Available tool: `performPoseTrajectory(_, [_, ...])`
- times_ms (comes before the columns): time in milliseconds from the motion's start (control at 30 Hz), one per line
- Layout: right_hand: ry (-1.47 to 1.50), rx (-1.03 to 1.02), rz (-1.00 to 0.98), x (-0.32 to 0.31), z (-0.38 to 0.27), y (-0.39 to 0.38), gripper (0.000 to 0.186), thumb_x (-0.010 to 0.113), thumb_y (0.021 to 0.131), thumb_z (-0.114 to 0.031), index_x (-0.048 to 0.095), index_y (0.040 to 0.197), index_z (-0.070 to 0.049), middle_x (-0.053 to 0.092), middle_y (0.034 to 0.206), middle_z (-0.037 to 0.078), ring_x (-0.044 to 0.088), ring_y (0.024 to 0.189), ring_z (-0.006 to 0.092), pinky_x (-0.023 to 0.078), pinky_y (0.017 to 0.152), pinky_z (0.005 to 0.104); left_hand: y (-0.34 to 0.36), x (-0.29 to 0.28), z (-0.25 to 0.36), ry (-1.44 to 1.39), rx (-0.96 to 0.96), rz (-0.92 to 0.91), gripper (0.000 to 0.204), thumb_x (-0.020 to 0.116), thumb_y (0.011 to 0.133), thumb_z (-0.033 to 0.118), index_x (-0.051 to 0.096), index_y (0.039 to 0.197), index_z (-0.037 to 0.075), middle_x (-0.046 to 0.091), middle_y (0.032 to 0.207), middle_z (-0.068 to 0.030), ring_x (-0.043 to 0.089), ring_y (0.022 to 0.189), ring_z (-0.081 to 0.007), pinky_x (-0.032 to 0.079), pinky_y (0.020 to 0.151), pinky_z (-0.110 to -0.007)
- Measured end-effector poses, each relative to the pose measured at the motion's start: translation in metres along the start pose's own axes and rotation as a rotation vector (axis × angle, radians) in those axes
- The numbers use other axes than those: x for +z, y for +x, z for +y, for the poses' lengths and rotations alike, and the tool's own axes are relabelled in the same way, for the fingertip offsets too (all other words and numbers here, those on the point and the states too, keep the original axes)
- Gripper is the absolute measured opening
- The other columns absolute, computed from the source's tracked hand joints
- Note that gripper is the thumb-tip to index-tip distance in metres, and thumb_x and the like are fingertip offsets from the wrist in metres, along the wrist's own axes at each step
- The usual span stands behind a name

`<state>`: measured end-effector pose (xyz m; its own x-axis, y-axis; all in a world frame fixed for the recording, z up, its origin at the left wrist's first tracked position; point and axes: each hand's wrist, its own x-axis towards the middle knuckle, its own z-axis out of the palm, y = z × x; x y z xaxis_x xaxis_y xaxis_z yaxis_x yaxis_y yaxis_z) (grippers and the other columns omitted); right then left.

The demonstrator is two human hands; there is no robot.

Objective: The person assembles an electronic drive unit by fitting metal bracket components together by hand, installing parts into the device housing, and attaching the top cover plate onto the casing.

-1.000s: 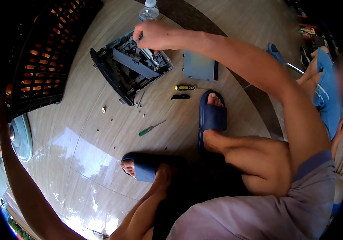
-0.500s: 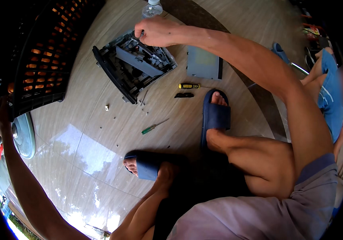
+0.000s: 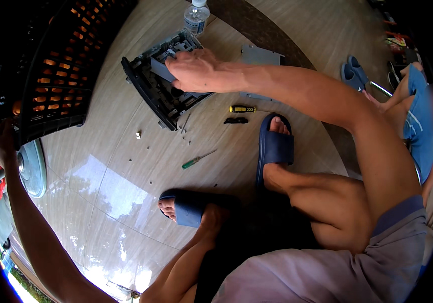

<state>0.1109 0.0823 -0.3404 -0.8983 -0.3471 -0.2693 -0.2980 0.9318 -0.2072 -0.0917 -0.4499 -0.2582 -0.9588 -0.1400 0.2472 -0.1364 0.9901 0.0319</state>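
An opened disc-drive-like unit (image 3: 148, 98) lies on the floor, its long black front panel facing left and its inner mechanism bare. My right hand (image 3: 196, 70) reaches over it, thumb and fingers closed around the flat grey bar (image 3: 162, 69) that crosses its inside; the palm hides the bar's middle. At the far left my left hand (image 3: 5, 146) is by the lower corner of a black plastic basket (image 3: 49, 132). Its fingers are dark and partly hidden, so their grip does not show. Right of the unit, under my forearm, lies a flat grey metal cover (image 3: 259, 55).
A yellow-black screwdriver (image 3: 242, 109), a small black piece (image 3: 236, 120) and a green screwdriver (image 3: 191, 162) lie on the tiles among several screws. A water bottle (image 3: 196, 19) stands behind the unit. A round teal base (image 3: 33, 174) is at left; another person (image 3: 413, 126) sits at right.
My right hand has moved from the unit's far corner toward me, over its middle, onto the grey bar. The bottle now shows fully. My left hand stays by the basket.
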Motion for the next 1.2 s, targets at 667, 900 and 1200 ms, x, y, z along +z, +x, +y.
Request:
performPoseTrajectory(667, [0.358, 0.075, -0.032, 0.013, 0.021, 0.029, 0.025, 0.067, 0.083, -0.019, 0.069, 0.101, 0.0, 0.07, 0.094, 0.019, 0.068, 0.091, 0.0346, 0.053, 0.081, 0.0421, -0.001, 0.0, 0.003, -0.004, -0.012, 0.017, 0.046, 0.056, 0.088, 0.057, 0.069, 0.121, 0.027, 0.073, 0.099, -0.0024, 0.067, 0.089, -0.0193, 0.05, 0.079, -0.035])
performPoseTrajectory(900, [0.381, 0.059, -0.001, 0.018, 0.021, 0.034, 0.022, 0.068, 0.082, -0.018, 0.07, 0.096, -0.001, 0.071, 0.091, 0.018, 0.068, 0.088, 0.0337, 0.053, 0.078, 0.0414, -0.004, 0.0, 0.004, 0.015, -0.009, 0.019, 0.046, 0.05, 0.09, 0.058, 0.069, 0.121, 0.03, 0.072, 0.103, -0.0012, 0.069, 0.092, -0.0195, 0.051, 0.082, -0.036])
performPoseTrajectory(1200, [0.342, -0.043, 0.154, 0.012, 0.038, 0.038, 0.019, 0.067, 0.085, -0.018, 0.071, 0.091, -0.001, 0.071, 0.082, 0.015, 0.069, 0.08, 0.03, 0.053, 0.073, 0.0395, -0.001, 0.003, -0.001, 0.024, 0.012, 0.041, 0.044, 0.048, 0.093, 0.057, 0.069, 0.121, 0.031, 0.073, 0.099, -0.0006, 0.069, 0.088, -0.0175, 0.052, 0.08, -0.034])
